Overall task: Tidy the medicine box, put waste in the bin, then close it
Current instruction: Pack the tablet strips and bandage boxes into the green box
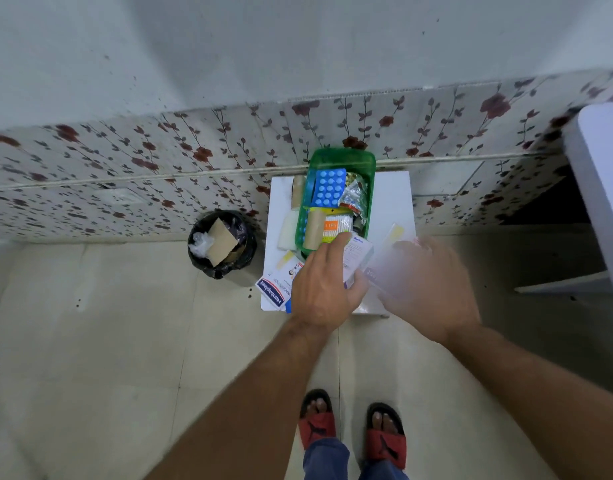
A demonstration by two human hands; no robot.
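Head view: left hand (324, 285) fingers grasp a white carton (358, 254) at the green medicine box's (339, 157) near rim. Right hand (426, 282) is blurred; its grip cannot be told. The bin (222, 242) stands on the floor left of the surface (402, 199).

Both bare arms reach forward, left hand (324, 289) with fingers curled, right hand (426, 285) motion-blurred.

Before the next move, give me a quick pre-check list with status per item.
1. Green medicine box open for loading: ok.
2. Left hand gripping the white carton: ok, held at the box's near edge.
3. Right hand grip: cannot tell, motion-blurred.
4. Bin within reach: ok, on the floor left of the white table, already holding cardboard.
5. Loose items packed: not ok, the plaster box lies outside on the table.
6. Lid location: cannot tell.
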